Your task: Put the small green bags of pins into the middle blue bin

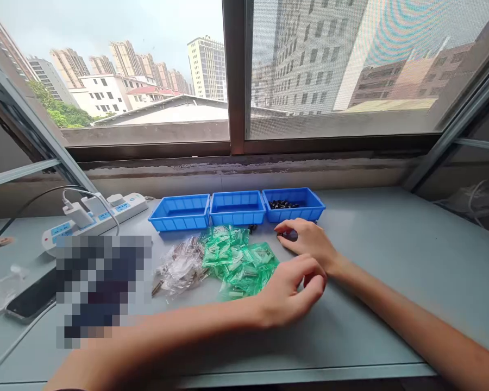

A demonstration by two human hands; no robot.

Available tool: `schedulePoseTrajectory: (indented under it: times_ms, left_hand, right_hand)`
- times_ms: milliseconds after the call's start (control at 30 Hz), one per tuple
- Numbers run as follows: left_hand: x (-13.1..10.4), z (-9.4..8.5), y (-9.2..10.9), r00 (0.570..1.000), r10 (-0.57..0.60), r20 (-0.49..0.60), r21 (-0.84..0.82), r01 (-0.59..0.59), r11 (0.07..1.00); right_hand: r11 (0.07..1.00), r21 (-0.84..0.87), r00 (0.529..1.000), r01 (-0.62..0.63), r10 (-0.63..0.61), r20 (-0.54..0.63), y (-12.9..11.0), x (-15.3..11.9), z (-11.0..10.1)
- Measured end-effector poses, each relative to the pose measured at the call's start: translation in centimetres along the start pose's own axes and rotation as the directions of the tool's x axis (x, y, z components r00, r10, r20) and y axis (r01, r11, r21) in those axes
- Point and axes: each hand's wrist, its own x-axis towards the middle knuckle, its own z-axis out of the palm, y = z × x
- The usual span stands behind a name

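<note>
Just in front of the right-hand blue bin (pixel 314 210), my right hand (pixel 312 241) is low over the table. Its thumb and forefinger tips nearly meet around a small black piece (pixel 289 235), partly covered by the fingers. My left hand (pixel 291 288) hovers nearer to me, its fingers curled and the thumb pressed toward them; whatever they hold is hidden. Beside it lies a pile of green plastic packets (pixel 236 260). Clear bags with metal-looking pieces (pixel 183 266) are heaped to the left of that pile. Small black parts (pixel 284 204) fill part of the right-hand bin.
Two more blue bins, a left one (pixel 179 221) and a middle one (pixel 237 215), stand in the same row. A white power strip (pixel 126 205) with plugged-in chargers, a dark phone (pixel 35 296) and cables lie left. Behind the table is a window (pixel 237 81).
</note>
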Motion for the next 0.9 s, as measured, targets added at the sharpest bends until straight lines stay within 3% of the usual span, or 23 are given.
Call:
schedulePoseTrajectory:
  times_ms: [133, 267, 400, 533, 700, 900]
  left_hand:
    - [0.7, -0.3, -0.3, 0.943, -0.275, -0.186, -0.224, 0.231, 0.947]
    - [1.1, -0.2, -0.7, 0.899, -0.356, -0.256, -0.372, 0.248, 0.895]
    - [1.2, 0.1, -1.0, 0.877, -0.375, -0.301, -0.457, 0.213, 0.864]
    - [1.2, 0.2, -1.3, 0.852, -0.396, -0.344, -0.489, 0.197, 0.850]
    - [1.2, 0.1, -1.6, 0.817, -0.406, -0.409, -0.533, 0.148, 0.833]
    - [1.3, 0.1, -1.8, 0.825, -0.396, -0.404, -0.556, 0.122, 0.822]
  right_hand:
    - [0.990, 0.143, 0.995, 0.005, 0.010, -0.100, 0.1, 0.1, -0.1]
    - [0.875, 0.484, 0.971, 0.015, 0.103, -0.215, -0.9, 0.2, -0.7]
    - [0.669, 0.738, 0.979, -0.084, 0.195, -0.065, -2.4, -0.1, -1.6]
    - [0.547, 0.813, 0.977, -0.198, 0.179, 0.117, -3.1, -0.5, -2.0]
    - [0.598, 0.785, 0.985, -0.164, 0.142, 0.097, -2.9, -0.5, -1.9]
    - [0.655, 0.749, 0.993, -0.097, 0.120, 0.024, -2.5, -0.3, -1.5]
